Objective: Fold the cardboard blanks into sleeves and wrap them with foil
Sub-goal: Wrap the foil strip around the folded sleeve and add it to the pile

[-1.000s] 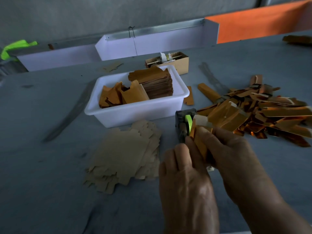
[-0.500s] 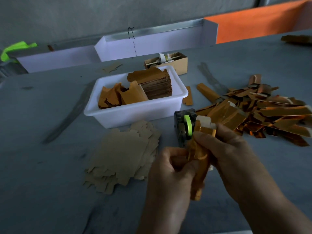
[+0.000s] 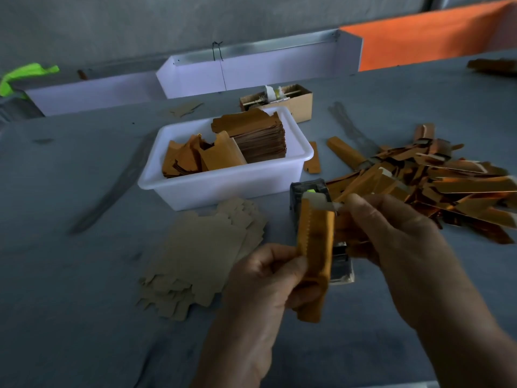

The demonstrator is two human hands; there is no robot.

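Both hands hold one foil-wrapped sleeve (image 3: 316,256) upright above the table (image 3: 70,275). The left hand (image 3: 263,287) pinches its lower half between thumb and fingers; the right hand (image 3: 391,239) holds its upper right edge. A tape dispenser (image 3: 307,191) sits directly behind the sleeve. Flat cardboard blanks (image 3: 201,259) lie at 9 o'clock from the hands. A white tub (image 3: 223,186) of foil pieces stands at 11 o'clock. A pile of finished sleeves (image 3: 436,186) spreads at 2 o'clock.

Packing workshop: worktable (image 3: 84,247), heaped foil sleeves (image 3: 447,189).
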